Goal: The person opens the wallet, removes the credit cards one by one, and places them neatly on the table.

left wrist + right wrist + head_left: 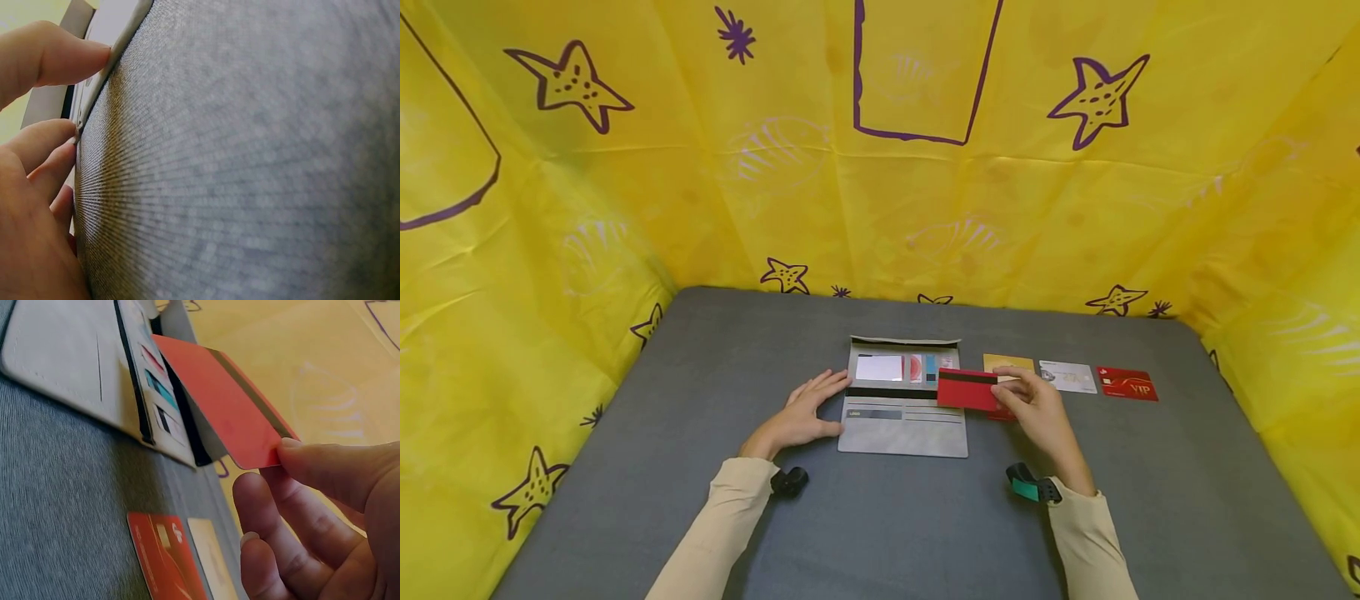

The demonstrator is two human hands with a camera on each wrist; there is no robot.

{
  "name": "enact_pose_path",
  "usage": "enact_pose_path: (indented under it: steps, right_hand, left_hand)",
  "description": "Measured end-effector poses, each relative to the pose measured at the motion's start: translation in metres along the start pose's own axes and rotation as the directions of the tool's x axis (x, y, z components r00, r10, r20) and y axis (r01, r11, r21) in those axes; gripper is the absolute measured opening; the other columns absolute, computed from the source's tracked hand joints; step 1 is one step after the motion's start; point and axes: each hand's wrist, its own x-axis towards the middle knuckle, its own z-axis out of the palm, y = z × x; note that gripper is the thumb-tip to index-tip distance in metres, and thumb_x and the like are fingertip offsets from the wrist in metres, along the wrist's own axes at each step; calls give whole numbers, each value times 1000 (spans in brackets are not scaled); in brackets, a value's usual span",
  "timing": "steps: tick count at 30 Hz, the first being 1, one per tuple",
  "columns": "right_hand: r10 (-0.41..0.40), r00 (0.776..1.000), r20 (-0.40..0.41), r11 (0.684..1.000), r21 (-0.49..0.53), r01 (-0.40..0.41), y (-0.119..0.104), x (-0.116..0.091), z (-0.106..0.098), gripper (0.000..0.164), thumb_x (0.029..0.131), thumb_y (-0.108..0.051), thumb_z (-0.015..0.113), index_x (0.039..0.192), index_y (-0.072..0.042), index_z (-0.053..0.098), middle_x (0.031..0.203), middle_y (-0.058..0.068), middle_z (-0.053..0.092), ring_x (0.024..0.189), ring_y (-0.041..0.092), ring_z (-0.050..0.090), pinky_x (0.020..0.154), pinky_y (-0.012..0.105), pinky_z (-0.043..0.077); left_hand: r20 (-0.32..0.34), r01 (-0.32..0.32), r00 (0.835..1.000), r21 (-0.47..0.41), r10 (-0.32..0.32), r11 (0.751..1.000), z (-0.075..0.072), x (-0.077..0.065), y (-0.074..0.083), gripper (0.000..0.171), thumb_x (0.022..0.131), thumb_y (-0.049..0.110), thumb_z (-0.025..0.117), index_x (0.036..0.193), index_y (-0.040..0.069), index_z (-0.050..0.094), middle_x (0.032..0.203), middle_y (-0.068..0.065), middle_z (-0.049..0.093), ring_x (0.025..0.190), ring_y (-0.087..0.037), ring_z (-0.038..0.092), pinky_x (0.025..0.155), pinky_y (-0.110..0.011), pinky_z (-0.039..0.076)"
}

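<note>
A grey wallet [902, 439] lies unfolded on the table, with cards in the slots of its upper half. My left hand [801, 417] rests at its left side, fingers spread and fairly straight. In the left wrist view the thumb [78, 62] and fingertips touch the wallet's edge. Between thumb and fingers my right hand [1036, 408] pinches one end of a red card [962, 392] with a dark stripe. That card is raised over the wallet's right side, and the right wrist view shows it tilted, its far corner close to the slots.
To the right lie a gold card [1007, 361], a white card [1067, 377] and a red VIP card [1127, 384]. Another red card [164, 553] lies beside the wallet, mostly hidden in the head view. A yellow patterned cloth [820, 208] surrounds the grey table [685, 375].
</note>
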Motion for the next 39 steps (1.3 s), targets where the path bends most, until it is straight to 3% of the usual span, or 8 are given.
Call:
enact_pose_path:
  steps: [9, 17, 25, 39]
  right_hand:
    - [5, 999, -38, 1000, 9, -4, 5, -4, -10, 36, 93, -9, 67, 127, 2, 63, 108, 27, 72, 79, -5, 66, 71, 12, 52]
    - [35, 999, -5, 999, 33, -35, 13, -9, -24, 37, 94, -7, 65, 129, 5, 60, 110, 33, 68, 67, 12, 70, 64, 22, 57]
    - [55, 998, 4, 998, -12, -55, 18, -14, -48, 40, 96, -10, 63, 132, 6, 57, 109, 35, 67, 65, 8, 67, 61, 24, 57]
    - [131, 983, -125, 979, -142, -148, 31, -26, -78, 42, 99, -19, 59, 136, 1, 56, 114, 33, 66, 64, 9, 63, 60, 21, 53]
  left_hand:
    - [0, 1, 1000, 10, -1, 1000, 0, 0, 0, 80, 81, 19, 69, 154, 14, 37, 164, -6, 28, 155, -32, 11, 120, -61, 4]
    - [-8, -4, 1000, 29, 4, 1000, 0, 0, 0, 79, 81, 19, 68, 154, 12, 38, 164, -8, 28, 155, -33, 12, 119, -62, 5]
    - [-20, -17, 1000, 23, 18, 1000, 1, -1, -1, 80, 80, 19, 69, 153, 11, 38, 163, -9, 29, 154, -35, 12, 119, -63, 5]
    - [-10, -12, 1000, 19, 12, 1000, 0, 0, 2, 80, 80, 19, 69, 153, 11, 38, 164, -9, 29, 155, -35, 12, 119, -63, 5]
